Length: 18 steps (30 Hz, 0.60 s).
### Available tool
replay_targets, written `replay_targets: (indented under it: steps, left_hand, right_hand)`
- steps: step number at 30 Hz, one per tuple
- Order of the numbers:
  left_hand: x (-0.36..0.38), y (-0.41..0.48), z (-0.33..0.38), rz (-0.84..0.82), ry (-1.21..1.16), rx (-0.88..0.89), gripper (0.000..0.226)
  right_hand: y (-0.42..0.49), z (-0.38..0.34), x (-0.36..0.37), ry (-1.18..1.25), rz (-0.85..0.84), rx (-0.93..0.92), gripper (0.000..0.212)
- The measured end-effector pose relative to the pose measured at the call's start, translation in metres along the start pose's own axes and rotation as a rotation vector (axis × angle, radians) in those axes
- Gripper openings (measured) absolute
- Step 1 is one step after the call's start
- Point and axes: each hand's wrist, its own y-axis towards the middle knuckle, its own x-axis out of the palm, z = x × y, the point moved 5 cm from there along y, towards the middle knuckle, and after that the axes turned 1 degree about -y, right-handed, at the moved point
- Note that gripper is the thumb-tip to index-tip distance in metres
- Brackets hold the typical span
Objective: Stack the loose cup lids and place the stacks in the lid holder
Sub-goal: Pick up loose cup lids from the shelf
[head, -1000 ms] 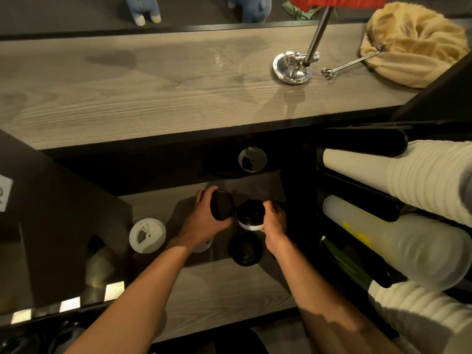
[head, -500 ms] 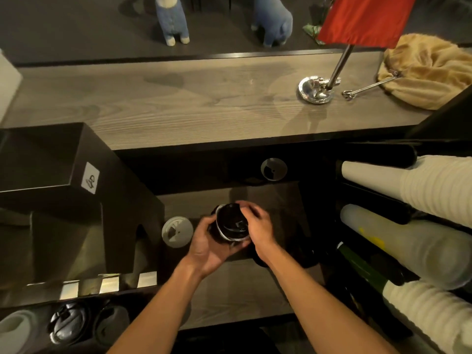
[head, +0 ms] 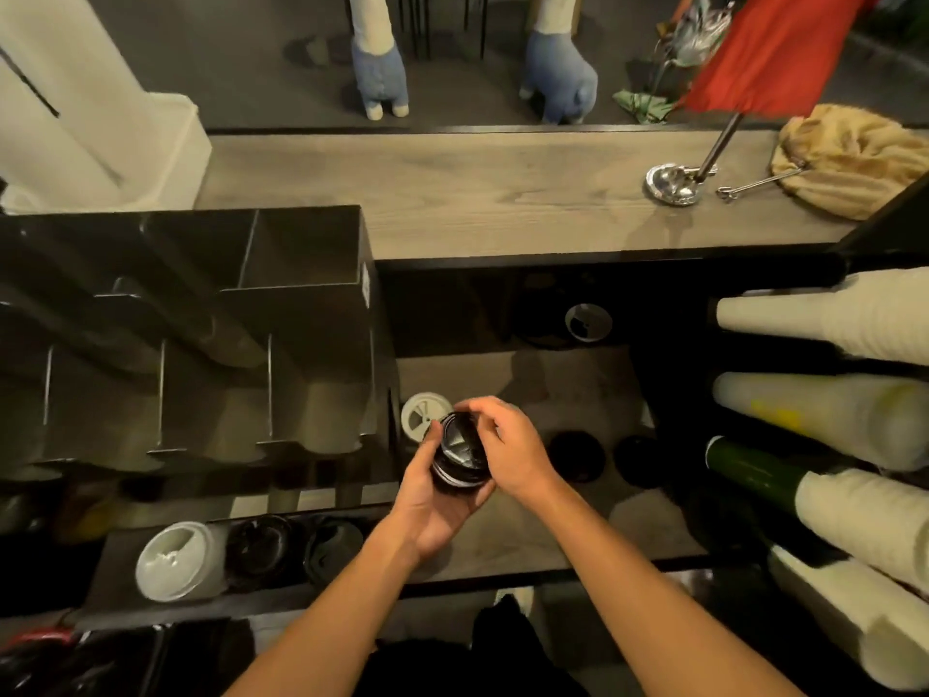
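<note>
Upper counter (head: 502, 193): a pale wood slab across the 12 o'clock side of the view, with a tan cloth (head: 854, 163) at its 2 o'clock end.
Lid holder (head: 301, 314): a black divided rack filling the 9 o'clock side. Its bottom row, at 7 o'clock, holds a white lid stack (head: 171, 560) beside dark lids (head: 259, 545).
Cup sleeves (head: 854, 319): long nested stacks lying on their sides along the 3 o'clock edge.
Lower worktop (head: 553, 520): a wood surface under both hands, near the centre.
Left hand (head: 432, 505): palm up, fingers curled round the black lid stack from below, grasping it.
Right hand (head: 513, 450): at 3 o'clock of the stack, fingertips bent over its top rim, gripping it.
Black lid stack (head: 460, 455): tilted, held between both hands above the worktop, just at 3 o'clock of the lid holder's end wall.
Loose black lid (head: 575, 455): flat on the worktop at 3 o'clock of the hands, with a second black lid (head: 638, 457) beyond it.
White lid (head: 422, 415): flat on the worktop at 11 o'clock of the held stack, partly behind it.
</note>
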Motion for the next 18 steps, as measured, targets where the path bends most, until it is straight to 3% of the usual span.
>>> replay_targets:
  steps: [3,6,8,14,18]
  left_hand:
    - [-0.022,-0.022,0.001,0.021,0.078,-0.016,0.063]
    - [-0.050,-0.040,0.000,0.014,0.140,-0.062,0.069]
    - [-0.066,-0.051,-0.002,-0.024,0.160,-0.077,0.070]
    - [-0.091,-0.086,0.000,-0.059,0.153,-0.041,0.056]
    - [-0.103,-0.108,0.010,-0.039,0.119,0.023,0.053]
  right_hand:
    - [-0.025,-0.009,0.014,0.015,-0.136,0.074,0.032]
    - [-0.053,-0.015,0.029,-0.045,-0.367,0.155,0.074]
    - [-0.068,-0.019,0.037,-0.100,-0.412,0.170,0.082]
    - [-0.101,-0.032,0.067,0.037,-0.295,0.218,0.076]
    - [-0.110,-0.047,0.082,0.120,-0.253,0.245,0.057]
